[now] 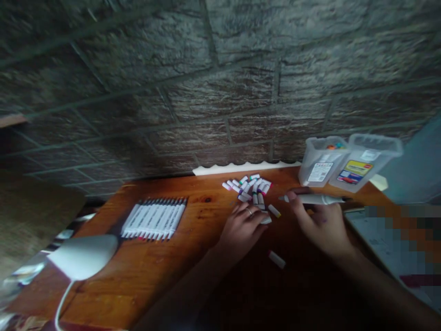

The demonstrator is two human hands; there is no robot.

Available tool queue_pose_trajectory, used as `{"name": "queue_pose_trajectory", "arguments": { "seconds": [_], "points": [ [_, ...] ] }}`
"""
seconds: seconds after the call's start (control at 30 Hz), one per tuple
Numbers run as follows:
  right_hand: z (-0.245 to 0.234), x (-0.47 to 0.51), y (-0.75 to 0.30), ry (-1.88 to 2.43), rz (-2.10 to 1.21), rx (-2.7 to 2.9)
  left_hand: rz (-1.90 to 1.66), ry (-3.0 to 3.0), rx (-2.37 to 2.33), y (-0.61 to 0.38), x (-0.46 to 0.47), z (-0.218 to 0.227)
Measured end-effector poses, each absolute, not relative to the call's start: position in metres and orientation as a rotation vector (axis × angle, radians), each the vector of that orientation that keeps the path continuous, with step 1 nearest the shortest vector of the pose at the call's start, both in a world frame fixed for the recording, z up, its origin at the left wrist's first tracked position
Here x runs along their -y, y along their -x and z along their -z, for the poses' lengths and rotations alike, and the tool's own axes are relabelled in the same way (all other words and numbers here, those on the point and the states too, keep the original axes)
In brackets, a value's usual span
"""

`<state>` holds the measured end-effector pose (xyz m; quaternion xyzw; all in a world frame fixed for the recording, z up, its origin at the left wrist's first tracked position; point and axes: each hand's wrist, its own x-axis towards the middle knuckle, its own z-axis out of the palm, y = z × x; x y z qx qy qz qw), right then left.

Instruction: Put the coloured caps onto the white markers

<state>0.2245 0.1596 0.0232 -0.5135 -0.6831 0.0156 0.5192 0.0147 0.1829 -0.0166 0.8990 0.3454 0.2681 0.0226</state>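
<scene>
My right hand grips a long white marker across the fingers, its dark tip pointing right. My left hand lies palm down on the wooden table, its fingers curled over a short white marker cap. Just above that hand is a loose heap of white markers with coloured ends. Two single capped pieces lie apart, a yellow-ended one by my left fingertips and a red-ended one below, between my hands. A neat row of white markers lies further left.
Two clear plastic boxes with printed labels stand at the back right, one holding small coloured items. A white lamp with a cable sits at the front left. A stone-patterned wall rises behind the table. Papers lie at the right.
</scene>
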Motion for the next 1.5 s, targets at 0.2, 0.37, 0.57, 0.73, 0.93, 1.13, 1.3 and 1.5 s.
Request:
{"name": "queue_pose_trajectory", "arguments": {
  "seconds": [0.2,0.37,0.57,0.73,0.93,1.13,1.3,1.5],
  "points": [
    [-0.020,-0.165,-0.227,1.319,-0.205,1.522,-0.852,-2.525,-1.211,-0.001,-0.192,0.002],
    [-0.014,-0.171,-0.231,1.356,-0.317,1.435,-0.587,-2.588,-1.495,0.018,-0.247,-0.037],
    [-0.013,-0.173,-0.231,1.351,-0.370,1.401,0.121,-2.746,-1.377,0.001,-0.311,-0.052],
    [-0.014,-0.177,-0.233,1.370,-0.416,1.355,0.318,-2.731,-1.393,-0.008,-0.323,-0.058],
    [-0.010,-0.177,-0.233,1.349,-0.479,1.301,0.262,-2.719,-1.418,0.004,-0.308,-0.066],
    [-0.006,-0.174,-0.229,1.359,-0.488,1.348,0.121,-2.712,-1.400,0.031,-0.305,-0.068],
    [-0.005,-0.175,-0.230,1.407,-0.477,1.363,0.184,-2.674,-1.388,0.042,-0.308,-0.068],
    [-0.005,-0.176,-0.233,1.439,-0.475,1.343,0.113,-2.694,-1.308,0.038,-0.294,-0.057]
  ]
}}
